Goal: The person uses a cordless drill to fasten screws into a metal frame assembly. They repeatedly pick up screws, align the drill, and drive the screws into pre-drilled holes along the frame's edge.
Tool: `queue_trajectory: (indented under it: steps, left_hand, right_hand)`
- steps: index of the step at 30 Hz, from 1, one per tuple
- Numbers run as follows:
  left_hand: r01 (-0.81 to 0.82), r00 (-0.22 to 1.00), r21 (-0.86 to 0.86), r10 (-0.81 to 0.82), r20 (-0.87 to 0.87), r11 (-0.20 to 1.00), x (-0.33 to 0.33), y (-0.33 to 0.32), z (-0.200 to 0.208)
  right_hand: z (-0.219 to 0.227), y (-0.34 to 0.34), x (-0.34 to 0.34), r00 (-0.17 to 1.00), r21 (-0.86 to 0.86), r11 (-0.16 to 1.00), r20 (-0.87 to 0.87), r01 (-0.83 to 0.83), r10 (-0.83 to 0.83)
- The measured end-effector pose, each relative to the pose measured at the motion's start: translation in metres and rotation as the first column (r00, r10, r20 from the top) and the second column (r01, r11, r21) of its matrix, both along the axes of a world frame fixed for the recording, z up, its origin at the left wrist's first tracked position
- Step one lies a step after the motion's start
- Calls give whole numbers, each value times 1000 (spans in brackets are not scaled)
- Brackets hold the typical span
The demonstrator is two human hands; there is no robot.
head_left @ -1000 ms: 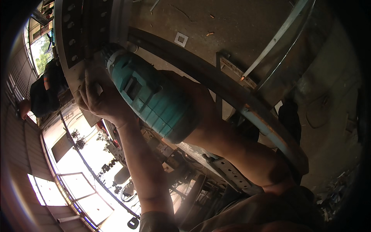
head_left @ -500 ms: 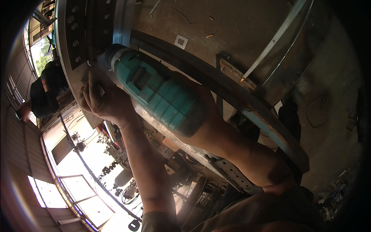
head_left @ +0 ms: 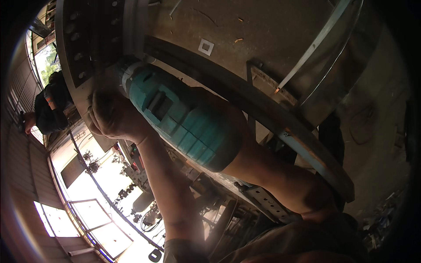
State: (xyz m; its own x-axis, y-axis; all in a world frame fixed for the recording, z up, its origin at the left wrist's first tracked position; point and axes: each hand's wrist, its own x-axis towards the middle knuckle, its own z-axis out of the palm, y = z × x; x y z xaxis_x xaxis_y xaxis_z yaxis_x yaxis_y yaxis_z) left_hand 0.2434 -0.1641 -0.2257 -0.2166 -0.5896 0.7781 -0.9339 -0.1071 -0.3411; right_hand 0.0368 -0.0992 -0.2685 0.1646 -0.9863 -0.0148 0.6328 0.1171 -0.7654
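A teal cordless power drill (head_left: 184, 122) lies across the middle of the view, its dark nose pointing up and left at a metal plate with rows of round holes (head_left: 79, 39). My right hand (head_left: 234, 111) is wrapped round its grip, mostly hidden beneath the tool body. Close beside the nose, my left hand (head_left: 112, 115) is closed with its fingers curled in against the plate's lower end. Whatever those fingers hold, if anything, is out of sight. The drill's tip is in shadow, so I cannot tell exactly what it touches.
A long dark steel beam (head_left: 245, 92) curves from the plate toward the lower right. On the floor lie a square washer-like plate (head_left: 205, 46) and small scraps. A thin metal bar (head_left: 311, 48) slants at the upper right. Another person (head_left: 53, 105) is at the far left.
My left fingers have curled in further beside the drill's nose. The drill's rear end has shifted slightly down and to the right, and the view has moved a little.
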Motion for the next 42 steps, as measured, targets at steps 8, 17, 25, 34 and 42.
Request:
queue_trajectory:
  steps: [8,17,25,34,42]
  left_hand:
    - [18,1000,-7,-18,-11,1000,1,-2,-2]
    - [149,982,70,-139,-131,986,16,3,-2]
    - [104,992,99,-95,-84,990,12,3,0]
    - [153,969,73,-135,-205,986,19,3,-3]
    - [157,960,68,-136,-245,985,11,4,-2]
  right_hand:
    - [5,-4,-6,961,185,956,200,-229,191]
    - [3,-2,-4,994,29,997,88,-66,63]
    - [2,0,-4,964,93,988,248,-125,99]
    - [2,2,-6,970,68,987,206,-143,126]
    - [-1,2,-5,975,19,992,188,-123,117]
